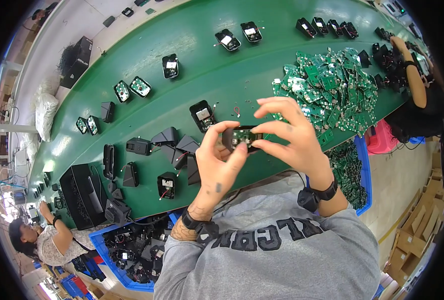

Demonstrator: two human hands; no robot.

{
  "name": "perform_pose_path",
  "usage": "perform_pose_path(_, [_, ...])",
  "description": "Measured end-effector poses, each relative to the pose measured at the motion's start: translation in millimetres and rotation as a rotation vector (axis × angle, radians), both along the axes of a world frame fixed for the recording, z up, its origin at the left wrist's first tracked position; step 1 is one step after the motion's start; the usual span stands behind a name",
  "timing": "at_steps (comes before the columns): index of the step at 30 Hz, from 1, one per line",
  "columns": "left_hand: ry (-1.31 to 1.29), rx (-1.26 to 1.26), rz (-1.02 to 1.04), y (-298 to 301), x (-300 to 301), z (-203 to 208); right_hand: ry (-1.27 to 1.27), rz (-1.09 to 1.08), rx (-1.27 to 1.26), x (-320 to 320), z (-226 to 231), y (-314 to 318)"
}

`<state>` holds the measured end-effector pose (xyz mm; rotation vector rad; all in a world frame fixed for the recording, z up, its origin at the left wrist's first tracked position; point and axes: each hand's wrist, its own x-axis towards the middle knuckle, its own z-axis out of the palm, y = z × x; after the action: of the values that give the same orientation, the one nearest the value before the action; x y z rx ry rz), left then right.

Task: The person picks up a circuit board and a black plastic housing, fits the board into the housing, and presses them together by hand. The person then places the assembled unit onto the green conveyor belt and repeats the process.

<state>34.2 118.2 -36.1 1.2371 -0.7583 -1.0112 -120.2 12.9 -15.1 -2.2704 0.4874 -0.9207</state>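
In front of my chest, over the near edge of the green bench, I hold a small black plastic housing (227, 139) with a green circuit board (243, 134) seated in its opening. My left hand (216, 162) grips it from the left, thumb pressing on the board's near side. At the right end, the thumb and a finger of my right hand (293, 137) close on the housing's edge, while its upper fingers are raised and curved. Just beyond my left fingers lies another open black housing (202, 115) with a white part and wires inside.
A heap of green circuit boards (327, 85) covers the bench (232, 75) to the right. Black housings (170, 66) stand in groups across it. Blue bins (366, 175) sit against the near edge on both sides. Co-workers sit at the far left (47, 240) and right (414, 80).
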Motion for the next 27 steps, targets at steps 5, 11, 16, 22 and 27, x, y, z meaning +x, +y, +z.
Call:
perform_pose_path(5, [0.284, 0.132, -0.169, 0.1, 17.0, 8.2, -0.036, 0.088, -0.379, -11.8, 11.1, -1.4])
perform_pose_path(11, [0.199, 0.125, -0.147, -2.4, 12.3, 17.0, -0.027, 0.08, -0.6, -3.2, 6.3, -1.9])
perform_pose_path(16, [-0.32, -0.106, 0.085, 0.8, -3.9, 15.3, -0.07, -0.18, 0.258, 6.3, -8.2, 17.1])
perform_pose_path(22, [-0.511, -0.125, 0.175, -6.0, -10.1, 14.2, -0.175, -0.38, 0.12, 22.7, -13.0, 27.7])
perform_pose_path(27, [-0.409, -0.073, 0.198, -7.1, -10.1, 19.8, -0.233, -0.328, -0.078, 24.6, -15.0, 25.8])
